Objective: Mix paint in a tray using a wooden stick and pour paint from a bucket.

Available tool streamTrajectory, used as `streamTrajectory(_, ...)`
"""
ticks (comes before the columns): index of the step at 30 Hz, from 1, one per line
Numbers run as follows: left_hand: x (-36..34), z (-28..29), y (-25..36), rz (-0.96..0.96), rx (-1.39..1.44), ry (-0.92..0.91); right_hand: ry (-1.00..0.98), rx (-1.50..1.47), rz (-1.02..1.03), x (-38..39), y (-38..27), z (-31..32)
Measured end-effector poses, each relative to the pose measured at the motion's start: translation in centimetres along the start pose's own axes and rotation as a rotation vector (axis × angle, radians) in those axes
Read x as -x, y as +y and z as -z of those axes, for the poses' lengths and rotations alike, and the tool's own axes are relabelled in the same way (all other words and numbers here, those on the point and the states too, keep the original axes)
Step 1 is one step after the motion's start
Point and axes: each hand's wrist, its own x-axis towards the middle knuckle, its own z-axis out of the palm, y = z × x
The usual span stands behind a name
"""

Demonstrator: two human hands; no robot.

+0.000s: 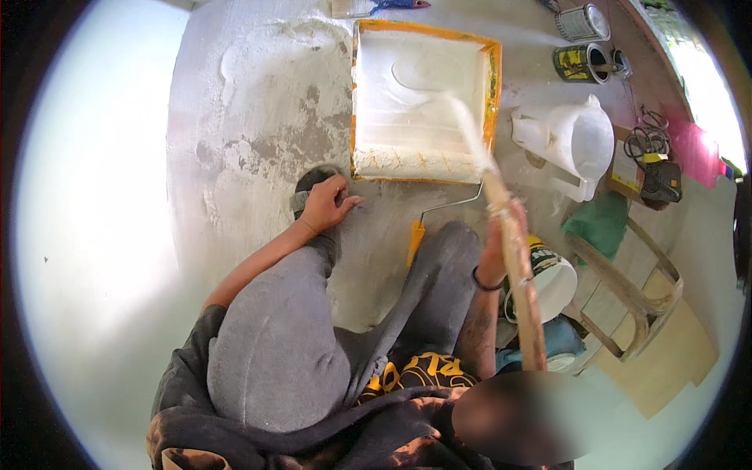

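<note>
My right hand (pixel 501 239) grips a long wooden stick (pixel 517 270). The stick's white-coated far end reaches into the white paint in an orange-rimmed paint tray (pixel 495 59), where a curved mark shows in the paint. A white-covered paint roller (pixel 415 165) lies along the tray's near end, its yellow handle (pixel 415 241) jutting toward me by my right knee. Held low beside my left shoe (pixel 319 174), my left hand (pixel 329 201) has its fingers curled and its thumb sticking out, with nothing visible in it.
A brush (pixel 376 7) lies beyond the tray. To the right are paint cans (pixel 581 23), a white plastic jug (pixel 560 141), and a cardboard box (pixel 624 168) with cables. Nearer me stand a paint bucket (pixel 548 286) and a wooden chair frame (pixel 646 305). A white wall (pixel 102 235) rises left.
</note>
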Motion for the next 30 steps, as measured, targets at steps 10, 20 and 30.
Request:
streamTrajectory(10, 0.6, 0.5, -0.7, 0.013, 0.016, 0.029, -0.276, 0.111, 0.153, 0.5, -1.0, -3.8)
streamTrajectory(20, -0.1, -0.3, -0.8, 0.033, -0.006, -0.014, -0.309, 0.083, 0.211, -0.6, -0.7, -7.5)
streamTrajectory(30, -0.5, -0.5, -0.2, 0.037, 0.013, -0.012, -0.162, 0.034, 0.115, -2.1, -1.0, -8.0)
